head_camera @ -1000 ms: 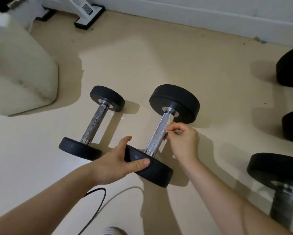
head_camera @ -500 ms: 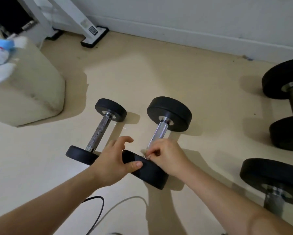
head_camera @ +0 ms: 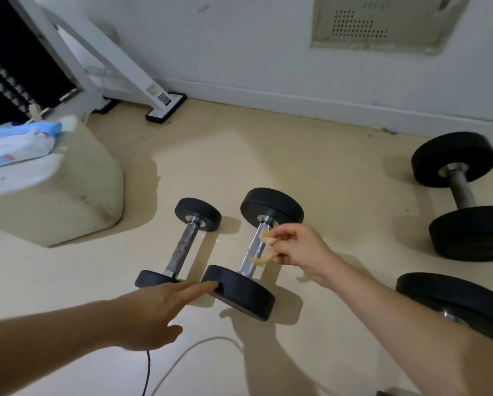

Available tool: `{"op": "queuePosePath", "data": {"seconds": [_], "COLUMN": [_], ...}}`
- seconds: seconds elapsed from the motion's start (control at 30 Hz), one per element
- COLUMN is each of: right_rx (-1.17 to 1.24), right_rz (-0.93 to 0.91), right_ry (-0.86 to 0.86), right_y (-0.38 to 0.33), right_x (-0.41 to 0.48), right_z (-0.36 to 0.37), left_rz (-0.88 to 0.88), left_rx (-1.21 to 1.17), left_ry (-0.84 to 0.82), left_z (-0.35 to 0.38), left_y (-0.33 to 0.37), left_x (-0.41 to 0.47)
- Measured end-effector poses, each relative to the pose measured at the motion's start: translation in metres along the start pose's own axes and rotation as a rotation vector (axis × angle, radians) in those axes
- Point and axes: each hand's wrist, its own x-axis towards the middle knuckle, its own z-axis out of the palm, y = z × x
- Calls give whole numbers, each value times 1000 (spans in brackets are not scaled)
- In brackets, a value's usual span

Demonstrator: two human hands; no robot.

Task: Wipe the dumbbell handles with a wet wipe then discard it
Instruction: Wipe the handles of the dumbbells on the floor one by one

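On the beige floor (head_camera: pixel 339 224), near the middle of the view, two dumbbells lie side by side: a black-plated dumbbell with a smooth chrome handle (head_camera: pixel 251 252) and, just to its left, a smaller black dumbbell with a knurled steel handle (head_camera: pixel 182 250). The right hand (head_camera: pixel 299 247) pinches a crumpled yellowish wet wipe (head_camera: pixel 261 260) between curled fingers (head_camera: pixel 279 237) and thumb. The wipe sits against the right side of the chrome handle, roughly at mid-length. The left hand (head_camera: pixel 153 312) lies flat, its fingers straight and gripping nothing, the tips touching the rim of that dumbbell's near plate, apparently to steady it. I judge the step in hand to be the wiping of the chrome handle; whether the knurled handle is already clean cannot be told. The next move calls for drawing the wipe along and round the bar, with the plate braced so the dumbbell does not roll, then the same on any handle not yet done. Discarding comes last, and no bin shows in view, so a place for the wipe must be found. Larger black dumbbells (head_camera: pixel 462 195) lie well apart at the right.
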Motion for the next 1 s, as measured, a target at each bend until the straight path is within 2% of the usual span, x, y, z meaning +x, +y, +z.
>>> {"op": "queuePosePath", "data": {"seconds": [0.07,0.2,0.27,0.3,0.37,0.4,0.5,0.57,0.63,0.73,0.8,0.9,1.0], "right_rx": [185,249,197,154,85,63,-2,-46,-62,-26,28,193,436], "right_rz": [47,72,57,38,-15,-45,-120,-132,-132,-142,-152,-219,-326], "right_ry": [-84,-143,-114,-82,16,64,143,170,198,239,253,254,179], "right_y": [-28,-82,-109,-122,-147,-160,-188,-195,-197,-195,-189,-172,-156], "right_x": [-8,-31,-46,-53,-65,-71,-91,-107,-124,-147,-157,-161,-159], "right_z": [-13,-45,-56,-60,-70,-74,-85,-94,-105,-130,-147,-175,-202], "left_rz": [7,2,-16,1,109,198,489,563,593,635,642,645,666], "left_rx": [35,-93,-389,-656,-1204,-1318,-1154,-1025,-1091,-1241,-1297,-1336,-1282], "left_ry": [141,286,495,602,713,727,686,671,608,335,237,216,203], "left_z": [-1,-30,-61,-80,-121,-141,-184,-197,-206,-211,-213,-215,-221], "left_y": [-2,-7,-7,1,32,51,117,157,183,197,203,222,246], "left_x": [10,41,53,57,63,65,79,89,94,100,102,105,106]}}
